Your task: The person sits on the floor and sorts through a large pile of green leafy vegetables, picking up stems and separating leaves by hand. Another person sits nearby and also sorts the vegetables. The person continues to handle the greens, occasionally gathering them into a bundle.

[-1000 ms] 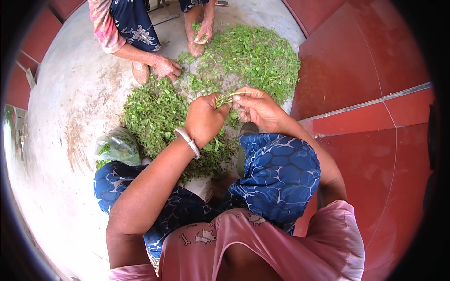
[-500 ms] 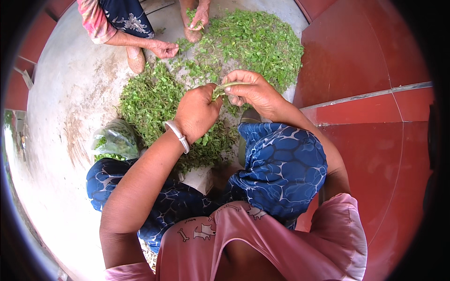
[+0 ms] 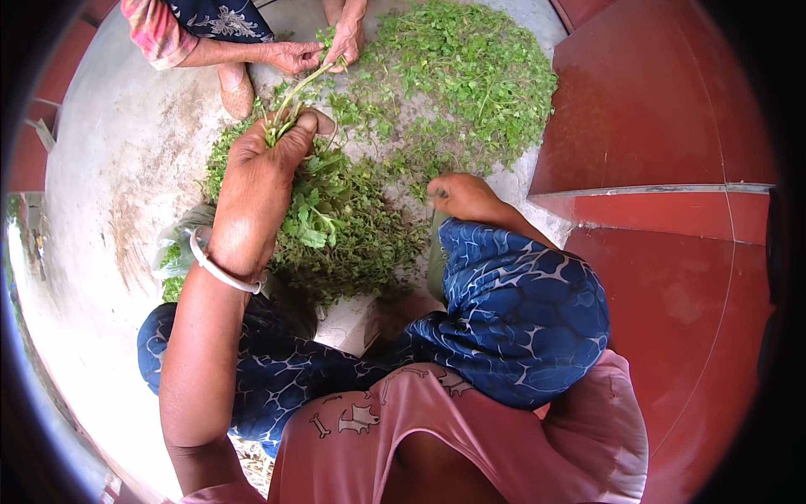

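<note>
My left hand (image 3: 267, 181), with a white bangle (image 3: 225, 270) on its wrist, is closed around a small bunch of leafy green stems (image 3: 290, 105). Pale stem ends poke up past the thumb, and leaves (image 3: 315, 220) hang below the hand. Beneath it spreads a pile of leafy greens (image 3: 357, 252) on the floor. My right hand (image 3: 463, 196) is apart from the left, low by my right knee, at the pile's right side. Its fingers are curled together, slightly blurred; what they hold, if anything, cannot be made out.
Another person's hands (image 3: 319, 52) pinch greens at the far side. A wider heap of greens (image 3: 478, 76) lies at the far right. A clear plastic bag (image 3: 175, 256) with greens stands left. Red panels (image 3: 655, 109) rise along the right.
My hands have parted: the left moved left and away with the stems, the right dropped back toward my knee. The other person's hands have come together.
</note>
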Demonstrator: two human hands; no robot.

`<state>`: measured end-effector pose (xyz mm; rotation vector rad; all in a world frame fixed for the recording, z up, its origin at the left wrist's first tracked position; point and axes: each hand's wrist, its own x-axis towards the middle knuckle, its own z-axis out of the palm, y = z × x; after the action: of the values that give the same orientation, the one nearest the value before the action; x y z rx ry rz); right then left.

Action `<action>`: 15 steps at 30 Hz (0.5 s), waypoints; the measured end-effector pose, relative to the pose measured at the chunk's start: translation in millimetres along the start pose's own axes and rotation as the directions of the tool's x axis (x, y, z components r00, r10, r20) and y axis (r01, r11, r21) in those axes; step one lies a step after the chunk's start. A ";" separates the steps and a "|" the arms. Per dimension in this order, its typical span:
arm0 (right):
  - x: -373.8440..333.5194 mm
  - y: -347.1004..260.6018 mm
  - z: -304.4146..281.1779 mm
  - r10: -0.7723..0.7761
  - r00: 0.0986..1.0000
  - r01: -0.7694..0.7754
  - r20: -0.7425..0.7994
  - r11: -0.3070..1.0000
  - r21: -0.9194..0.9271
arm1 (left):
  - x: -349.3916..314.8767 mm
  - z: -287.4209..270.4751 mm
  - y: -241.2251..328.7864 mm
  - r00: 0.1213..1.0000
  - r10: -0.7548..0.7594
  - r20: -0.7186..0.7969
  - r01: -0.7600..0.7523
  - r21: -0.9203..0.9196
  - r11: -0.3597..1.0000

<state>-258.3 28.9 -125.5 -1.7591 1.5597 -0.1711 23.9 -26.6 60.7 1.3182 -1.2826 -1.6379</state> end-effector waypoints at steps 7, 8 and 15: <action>47.2 79.6 39.0 0.264 0.801 -0.356 -0.538 0.931 -0.074 | 0.7 -3.0 -11.7 0.998 0.035 0.049 -0.027 -0.156 0.987; 52.6 88.0 38.5 0.373 0.809 -0.324 -0.455 0.928 0.183 | 2.8 -1.8 -12.5 0.998 0.030 0.059 -0.019 -0.173 0.985; 22.1 4.1 -43.6 0.320 0.943 -0.118 -0.091 0.577 0.808 | 3.8 8.6 -19.0 0.987 -0.125 -0.101 0.121 -0.041 0.992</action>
<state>-280.6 -10.1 -105.8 -0.8285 1.4916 -0.8438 16.1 -22.1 41.5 1.4667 -1.1263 -1.6441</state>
